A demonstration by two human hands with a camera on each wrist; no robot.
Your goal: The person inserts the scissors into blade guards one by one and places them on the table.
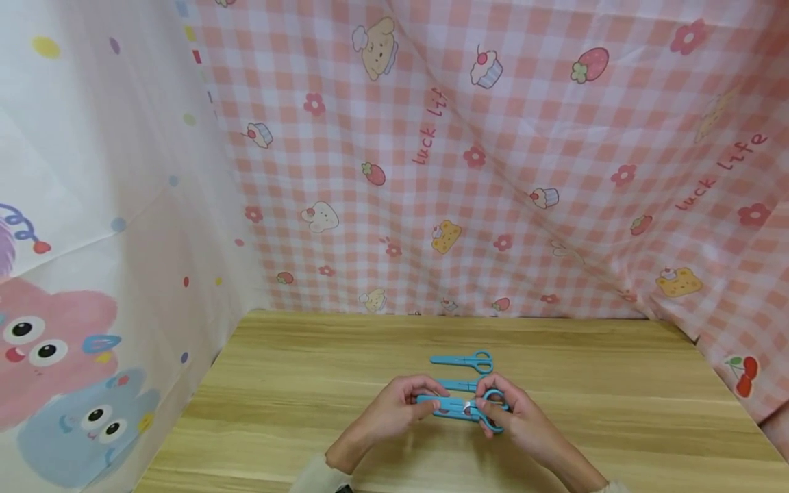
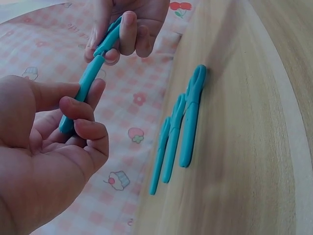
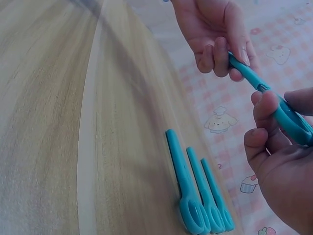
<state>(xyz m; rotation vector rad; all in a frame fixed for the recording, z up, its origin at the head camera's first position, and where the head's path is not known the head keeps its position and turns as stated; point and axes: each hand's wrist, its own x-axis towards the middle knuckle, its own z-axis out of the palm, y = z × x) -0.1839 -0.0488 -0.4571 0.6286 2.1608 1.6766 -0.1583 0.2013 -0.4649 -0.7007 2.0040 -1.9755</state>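
A pair of blue scissors (image 1: 474, 412) with a matching blue blade cover (image 1: 452, 407) is held level above the table. My left hand (image 1: 399, 409) pinches the cover between thumb and fingers. Gripping the looped handles is my right hand (image 1: 519, 416). A short bit of shiny blade shows where cover and handles meet. On the table beyond lie three more blue scissors, best seen in the left wrist view: a near pair (image 2: 192, 122), a middle pair (image 2: 173, 142) and a far pair (image 2: 160, 156). In the head view the nearest of these is hidden.
The wooden table (image 1: 308, 356) extends to both sides of my hands. A pink checked cloth (image 1: 345, 205) hangs behind its back edge, and a white cloth (image 1: 148, 205) with cartoon figures hangs at the left.
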